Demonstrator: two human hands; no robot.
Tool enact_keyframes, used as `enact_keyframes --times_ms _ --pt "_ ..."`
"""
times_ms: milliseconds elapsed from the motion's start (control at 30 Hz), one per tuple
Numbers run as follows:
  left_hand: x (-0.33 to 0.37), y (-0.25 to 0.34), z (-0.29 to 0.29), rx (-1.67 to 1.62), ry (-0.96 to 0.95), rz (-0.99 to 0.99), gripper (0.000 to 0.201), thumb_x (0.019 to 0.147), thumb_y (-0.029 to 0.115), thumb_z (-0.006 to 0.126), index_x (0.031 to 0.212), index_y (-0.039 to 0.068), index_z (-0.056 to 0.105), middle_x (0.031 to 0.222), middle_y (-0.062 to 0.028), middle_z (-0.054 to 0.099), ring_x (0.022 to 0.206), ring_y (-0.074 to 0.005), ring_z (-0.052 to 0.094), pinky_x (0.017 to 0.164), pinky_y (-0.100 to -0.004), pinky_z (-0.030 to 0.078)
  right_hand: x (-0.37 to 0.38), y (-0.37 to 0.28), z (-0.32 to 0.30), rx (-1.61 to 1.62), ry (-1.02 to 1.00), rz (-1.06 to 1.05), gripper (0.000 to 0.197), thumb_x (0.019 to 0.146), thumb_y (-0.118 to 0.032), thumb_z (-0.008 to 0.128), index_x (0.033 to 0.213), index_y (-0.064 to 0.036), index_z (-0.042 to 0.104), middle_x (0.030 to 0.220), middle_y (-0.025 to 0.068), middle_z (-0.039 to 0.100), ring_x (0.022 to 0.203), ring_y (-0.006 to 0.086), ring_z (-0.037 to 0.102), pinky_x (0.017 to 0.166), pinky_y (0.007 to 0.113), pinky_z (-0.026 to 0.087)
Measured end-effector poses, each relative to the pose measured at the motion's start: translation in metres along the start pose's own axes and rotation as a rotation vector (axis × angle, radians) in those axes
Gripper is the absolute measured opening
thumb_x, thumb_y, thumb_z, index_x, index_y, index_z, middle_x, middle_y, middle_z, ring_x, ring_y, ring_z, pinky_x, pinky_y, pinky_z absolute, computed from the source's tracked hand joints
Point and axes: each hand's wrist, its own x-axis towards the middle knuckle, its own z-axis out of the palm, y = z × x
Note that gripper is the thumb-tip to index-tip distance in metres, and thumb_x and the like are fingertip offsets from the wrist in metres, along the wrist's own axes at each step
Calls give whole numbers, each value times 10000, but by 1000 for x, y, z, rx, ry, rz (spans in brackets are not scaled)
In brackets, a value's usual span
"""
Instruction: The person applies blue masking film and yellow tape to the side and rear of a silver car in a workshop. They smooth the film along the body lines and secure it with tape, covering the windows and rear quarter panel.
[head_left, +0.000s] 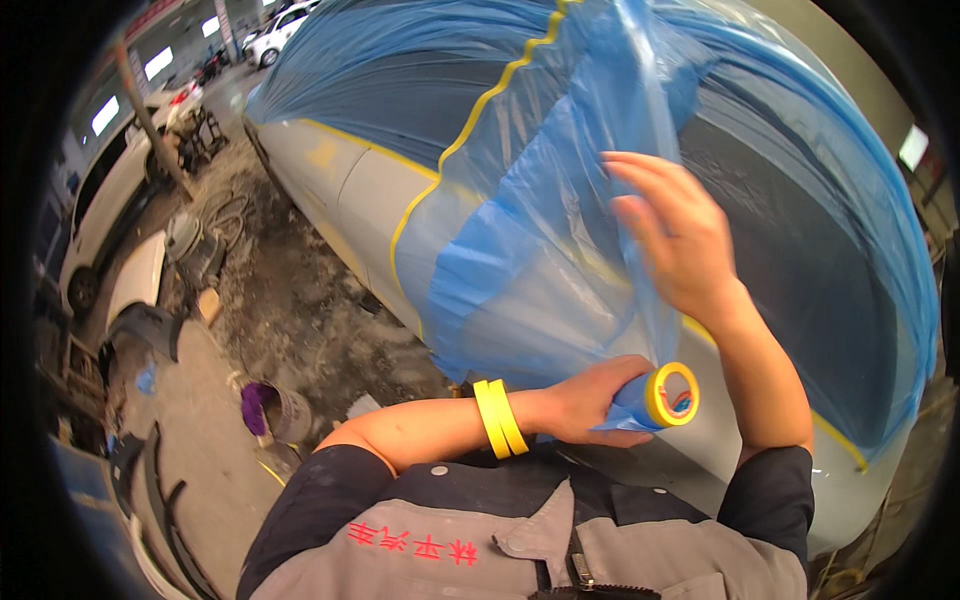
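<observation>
My left hand [595,398] is closed around a roll of blue masking film [630,402] with yellow tape at its end, held close to my chest. Two yellow tape rolls [498,418] sit around my left wrist like bracelets. From the roll, a loose sheet of thin blue film [520,240] runs up over the car's side. My right hand [685,235] is raised beside this sheet, fingers stretched and slightly blurred; whether it touches the film is unclear. Behind it, the grey car [370,190] has its windows and roof under blue film, edged with yellow tape [487,97].
On the dirty floor to the left stand a bucket [292,415] with a purple cloth [256,408] and a grey machine [190,245] with a hose. Loose dark trim pieces [155,490] lie at the lower left. A white car [112,200] is parked beyond.
</observation>
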Motion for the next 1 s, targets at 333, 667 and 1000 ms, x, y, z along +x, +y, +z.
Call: enact_keyframes --times_ms 333,667,1000 --pt "-123 -38 -24 -116 98 -122 861 827 309 825 1510 1 401 1435 -216 547 1340 -353 528 1130 -414 396 39 -66 270 -268 -855 -512 833 1023 -596 445 1461 113 458 1588 256 396 1531 375 285 1270 472 192" --pt "-258 -39 -34 -184 520 -490 607 822 344 850 1255 22 574 1114 -151 691 1041 -267 679 934 -373 512 92 66 342 -422 -816 -273 845 999 -597 478 1551 32 361 1648 177 329 1548 337 257 1279 427 181" --pt "-272 -42 -58 -70 458 -420 702 822 331 852 1372 30 538 1280 -166 643 1195 -295 636 1041 -387 484 94 38 279 -515 -912 -287 728 1033 -581 436 1430 23 527 1520 186 501 1460 328 405 1235 456 274"
